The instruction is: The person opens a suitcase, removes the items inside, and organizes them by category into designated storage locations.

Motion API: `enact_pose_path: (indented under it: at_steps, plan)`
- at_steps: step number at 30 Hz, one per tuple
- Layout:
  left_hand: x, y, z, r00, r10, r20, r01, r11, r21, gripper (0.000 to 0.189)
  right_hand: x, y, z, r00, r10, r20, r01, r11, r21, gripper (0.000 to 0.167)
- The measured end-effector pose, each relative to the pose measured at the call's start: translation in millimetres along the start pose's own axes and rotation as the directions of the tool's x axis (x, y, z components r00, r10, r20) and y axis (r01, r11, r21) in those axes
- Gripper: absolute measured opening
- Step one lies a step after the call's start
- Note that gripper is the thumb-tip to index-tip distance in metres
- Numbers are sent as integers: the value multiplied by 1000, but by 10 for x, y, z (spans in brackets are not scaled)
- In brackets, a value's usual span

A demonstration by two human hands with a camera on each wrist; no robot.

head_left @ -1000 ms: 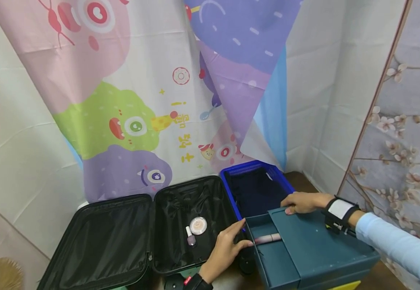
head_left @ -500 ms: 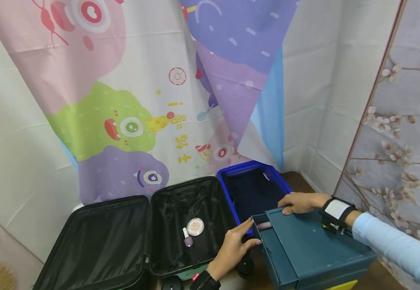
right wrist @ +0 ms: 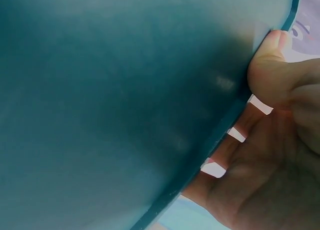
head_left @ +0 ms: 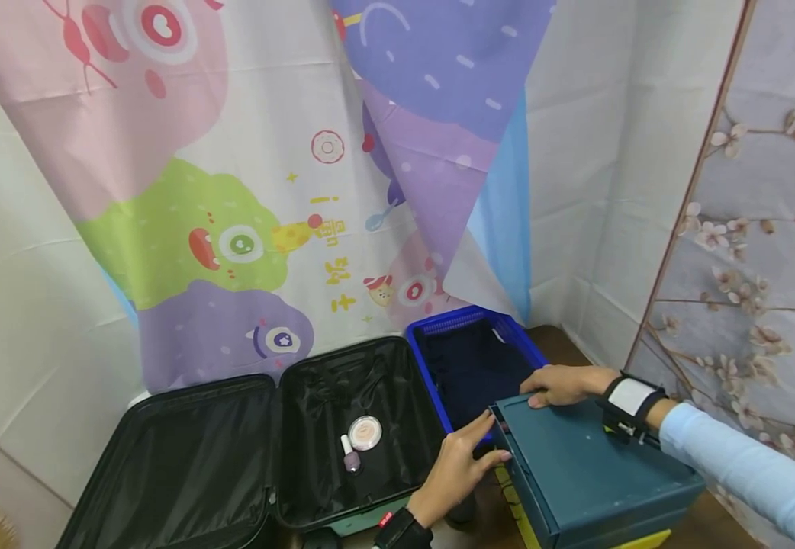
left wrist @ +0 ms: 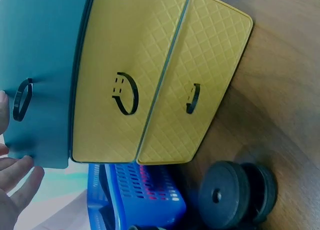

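Observation:
A drawer box with a teal top stands at the lower right. Its teal drawer front has a black loop handle, and a narrow gap shows along the drawer's top edge. My left hand touches that front with thumb and fingertips extended. Below it, in the left wrist view, are two quilted yellow drawers with black handles, both flush. My right hand grips the box's far top edge, thumb on top and fingers over the side.
An open black suitcase lies to the left, holding a round compact and a nail polish bottle. Behind the box stands a blue basket with dark cloth. A suitcase wheel is beside the yellow drawers.
The teal drawer has slid right into the box under my left hand, hiding the pinkish tube in it. My right hand has kept its hold on the edge.

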State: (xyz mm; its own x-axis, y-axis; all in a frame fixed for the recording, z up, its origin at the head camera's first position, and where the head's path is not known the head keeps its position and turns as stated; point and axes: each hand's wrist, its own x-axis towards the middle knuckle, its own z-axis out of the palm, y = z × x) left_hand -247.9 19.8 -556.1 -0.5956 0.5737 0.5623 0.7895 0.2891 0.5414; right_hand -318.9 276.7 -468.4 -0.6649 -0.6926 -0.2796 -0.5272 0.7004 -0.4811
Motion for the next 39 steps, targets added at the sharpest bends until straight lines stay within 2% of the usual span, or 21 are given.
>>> enact_pose_path:
  at_steps: [4,8,12,15,17,19,22,24,26,30,36,39]
  plan:
    - [30,68,29,995,-52,89,50,998,26,61,0,-6,6,1000,11,7,-11,1000,5,15]
    - [24,82,43,978,-112,174,103,993,62,62,-10,-3,5,1000,17,9,-17,1000,21,17]
    - [-69,42,71,955,-160,248,152,987,52,63,-32,26,12,1000,-6,0,6,1000,24,18]
    - [-179,-7,114,942,-172,289,174,984,19,62,-38,57,15,999,-31,-14,31,999,14,20]
    - [-251,-40,152,942,-153,300,164,986,-12,58,-38,66,9,999,-33,-22,33,999,7,20]
    - [-308,-79,203,952,-100,289,110,994,-19,49,-42,74,-7,999,-36,-24,36,999,-2,22]
    - [-357,-118,279,962,-11,274,5,1000,20,31,-49,89,-26,1000,-23,-19,22,1000,-10,23]
    - [-378,-133,328,961,30,274,-50,996,67,23,-59,102,-30,1000,-19,-13,19,1000,-9,24]
    - [-387,-143,359,955,50,293,-83,991,102,18,-56,112,-37,1000,-23,-12,23,1000,-14,24]
    - [-417,-149,409,944,40,328,-90,986,137,17,-54,106,-53,999,-40,-14,40,999,-11,24]
    - [-446,-147,438,917,-34,397,-24,990,139,24,-61,116,-62,999,-40,-1,40,999,14,22]
    - [-452,-156,434,913,-39,407,-14,992,126,24,-71,136,-68,999,-41,1,41,999,22,22]
